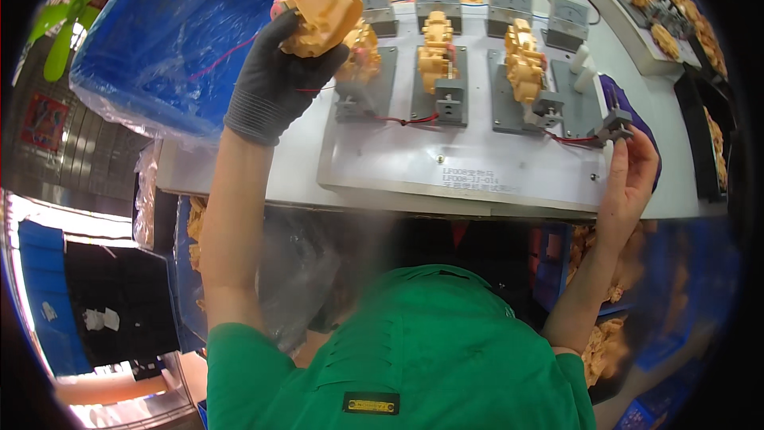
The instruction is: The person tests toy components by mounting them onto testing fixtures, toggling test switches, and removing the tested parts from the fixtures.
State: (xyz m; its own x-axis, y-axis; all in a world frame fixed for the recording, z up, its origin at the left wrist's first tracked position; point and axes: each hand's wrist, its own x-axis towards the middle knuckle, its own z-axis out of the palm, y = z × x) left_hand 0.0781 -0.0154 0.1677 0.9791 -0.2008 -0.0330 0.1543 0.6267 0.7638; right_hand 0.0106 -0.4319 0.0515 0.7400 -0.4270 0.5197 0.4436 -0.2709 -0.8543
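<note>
Left hand (285, 72): yellow part (325, 12) is gripped, raised beside blue bin (171, 48). Right hand (633, 169): grey block (617, 121) is pinched. Red wires (573, 140) could be strained if the block is pulled sharply.

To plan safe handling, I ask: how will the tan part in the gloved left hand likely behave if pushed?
The tan part is probably stiff: its edges look crisp in the gloved left hand. It looks like moulded plastic, so perhaps light for its size. Its boxy shape suggests sliding rather than rolling.
</note>
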